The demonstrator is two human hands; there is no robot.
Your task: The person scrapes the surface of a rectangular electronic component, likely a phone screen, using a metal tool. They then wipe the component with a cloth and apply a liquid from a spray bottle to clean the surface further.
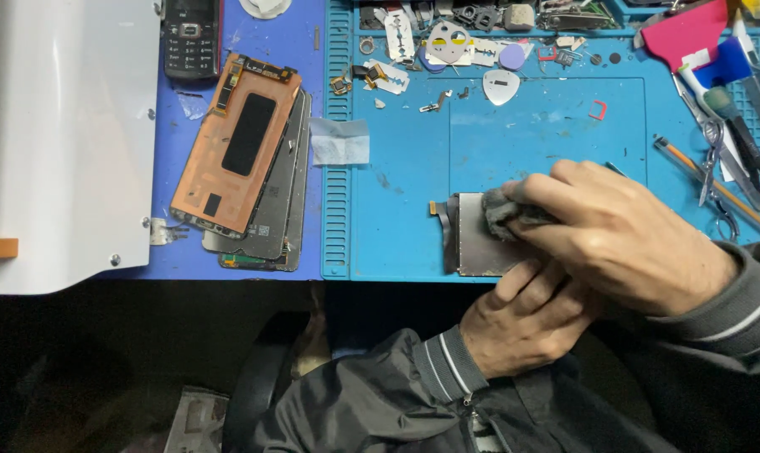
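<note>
A flat grey phone screen panel (474, 243) with a short flex cable lies at the front edge of the blue work mat (413, 168). My right hand (623, 235) presses a grey cloth wad (501, 210) onto the panel's upper part. My left hand (526, 323) grips the panel's near edge from below, fingers curled under it. Both hands hide the panel's right half.
A stack of phone screens, the top one copper-backed (241, 143), lies left on the blue surface. A black keypad phone (191, 38) sits at the top. Picks, blades and small parts (455, 50) line the mat's far edge. Scissors, pencil and tools (723, 159) lie at right. A white panel (61, 143) fills the far left.
</note>
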